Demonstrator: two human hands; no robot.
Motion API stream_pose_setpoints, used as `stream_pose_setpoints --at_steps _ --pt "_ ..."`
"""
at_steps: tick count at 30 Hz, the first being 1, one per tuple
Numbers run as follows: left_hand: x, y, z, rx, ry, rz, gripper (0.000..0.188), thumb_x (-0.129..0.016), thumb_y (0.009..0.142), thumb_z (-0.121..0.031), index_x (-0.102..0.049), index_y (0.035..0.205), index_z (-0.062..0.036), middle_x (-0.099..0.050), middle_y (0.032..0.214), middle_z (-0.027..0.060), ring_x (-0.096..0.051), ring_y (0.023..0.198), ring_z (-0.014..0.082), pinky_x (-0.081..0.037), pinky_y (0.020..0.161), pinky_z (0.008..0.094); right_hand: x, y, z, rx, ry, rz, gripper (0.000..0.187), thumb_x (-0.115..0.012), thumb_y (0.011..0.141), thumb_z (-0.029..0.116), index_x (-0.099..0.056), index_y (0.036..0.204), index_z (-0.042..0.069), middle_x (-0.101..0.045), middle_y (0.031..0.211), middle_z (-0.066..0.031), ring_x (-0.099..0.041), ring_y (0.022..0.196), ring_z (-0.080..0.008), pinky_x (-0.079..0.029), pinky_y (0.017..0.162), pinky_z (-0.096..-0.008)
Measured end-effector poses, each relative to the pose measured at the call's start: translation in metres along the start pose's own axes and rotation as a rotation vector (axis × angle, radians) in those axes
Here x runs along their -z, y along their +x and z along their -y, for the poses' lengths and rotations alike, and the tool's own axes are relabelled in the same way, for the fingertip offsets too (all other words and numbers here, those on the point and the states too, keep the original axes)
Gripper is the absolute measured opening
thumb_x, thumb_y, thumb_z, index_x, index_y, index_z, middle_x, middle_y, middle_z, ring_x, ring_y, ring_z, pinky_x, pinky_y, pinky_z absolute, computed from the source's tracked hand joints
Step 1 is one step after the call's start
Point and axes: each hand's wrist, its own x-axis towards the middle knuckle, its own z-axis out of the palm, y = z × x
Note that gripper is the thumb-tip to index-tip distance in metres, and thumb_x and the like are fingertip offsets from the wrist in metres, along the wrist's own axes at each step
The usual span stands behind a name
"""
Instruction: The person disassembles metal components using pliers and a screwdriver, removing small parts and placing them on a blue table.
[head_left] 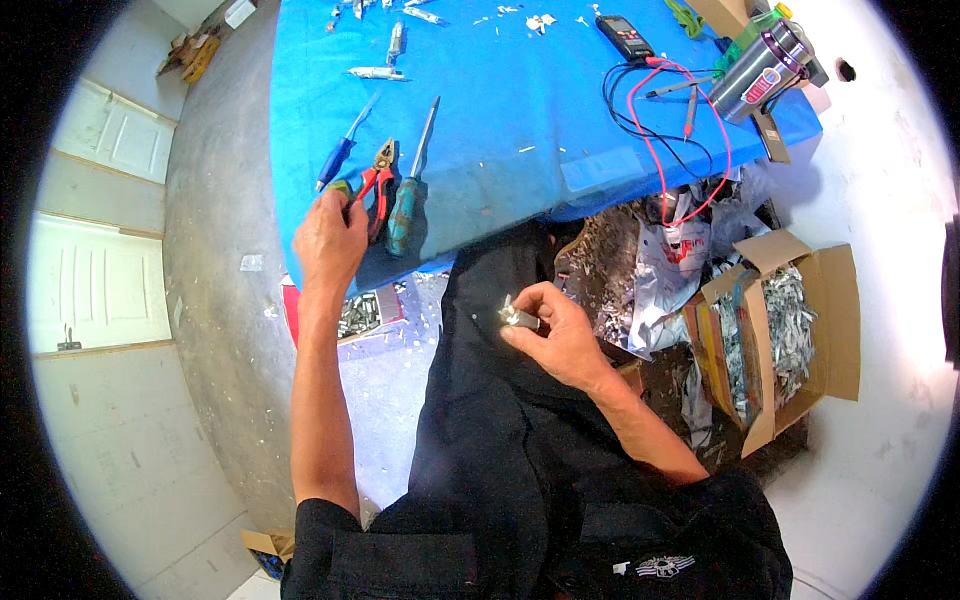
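Head view: the left hand (330, 240) is out at the near edge of the blue table (500, 110), fingers curling onto the red-handled pliers (378, 185) — touching the handles, but whether it has a firm grip yet I cannot tell. A blue screwdriver (340, 158) lies just to its left and a teal screwdriver (408, 205) just beyond the pliers. The right hand (560, 335) sits low over the lap, pinching a small silvery metal piece (518, 315) between thumb and fingertips. For a clean pick, I'd say take both plier handles together and keep the metal piece pinched steady, tip exposed. Containers now: the open cardboard box (835, 330) on the right is packed with shiny metal scraps (790, 330); a red tray (300, 315) under the table holds more small metal bits.
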Motion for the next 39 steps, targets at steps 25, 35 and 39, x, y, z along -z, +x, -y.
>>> stream_pose_setpoints --at_steps 25,35,39 --pt "0.098 -0.171 -0.064 0.809 -1.713 0.438 0.048 -0.076 0.094 -0.035 -0.058 0.127 -0.0036 -0.064 0.079 0.0050 -0.058 0.053 0.0145 -0.041 0.040 0.0261 -0.050 0.018 -0.002 -0.047 0.087 0.076 0.030 -0.077 0.091 0.007 -0.053 0.108 0.003 -0.071 0.094 -0.0089 -0.063 0.079 -0.0096 -0.051 0.068 -0.0281" --pt "0.108 -0.164 -0.086 0.757 -1.782 0.669 0.070 -0.087 0.081 -0.027 -0.050 0.134 0.0003 -0.073 0.106 0.0256 -0.075 0.082 0.0303 -0.062 0.072 0.0406 -0.035 0.003 0.017 0.142 -0.182 -0.147 0.030 -0.078 0.090 0.011 -0.055 0.108 0.002 -0.072 0.089 -0.0126 -0.072 0.081 -0.0174 -0.055 0.071 -0.0330" --pt "0.102 -0.185 -0.097 0.801 -1.792 0.485 0.069 -0.089 0.078 -0.019 -0.051 0.133 0.0000 -0.072 0.111 0.0260 -0.074 0.085 0.0314 -0.061 0.077 0.0429 -0.035 -0.003 0.028 0.195 -0.278 -0.159 0.030 -0.078 0.090 0.010 -0.056 0.109 0.003 -0.073 0.090 -0.0164 -0.075 0.082 -0.0224 -0.056 0.071 -0.0348"
